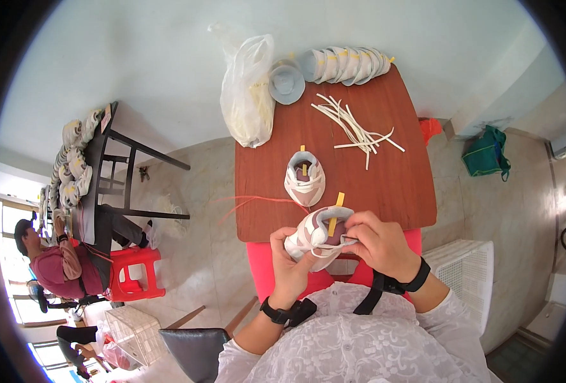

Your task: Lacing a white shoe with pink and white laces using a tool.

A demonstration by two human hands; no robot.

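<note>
A white and dusty-pink sneaker (308, 233) with a yellow pull tab is held up at the table's near edge, its toe toward my left. My left hand (290, 271) wraps around its toe end, thumb along the side. At the shoe's opening, the fingers of my right hand (378, 246) pinch a white shoelace (324, 246) by the eyelets; its tip is hidden in them. Just beyond stands a matching sneaker (304, 180), upright, also with a yellow tab. Farther back on the table lies a loose bunch of white laces (357, 131).
On the brown table (391, 191) are a plastic bag (249, 96), a grey cup-shaped piece (287, 84) and a row of nested shoe parts (350, 65). A white basket (461, 274) stands right. At left, a person (66, 268) sits on a red stool (136, 274) by a shoe-laden table.
</note>
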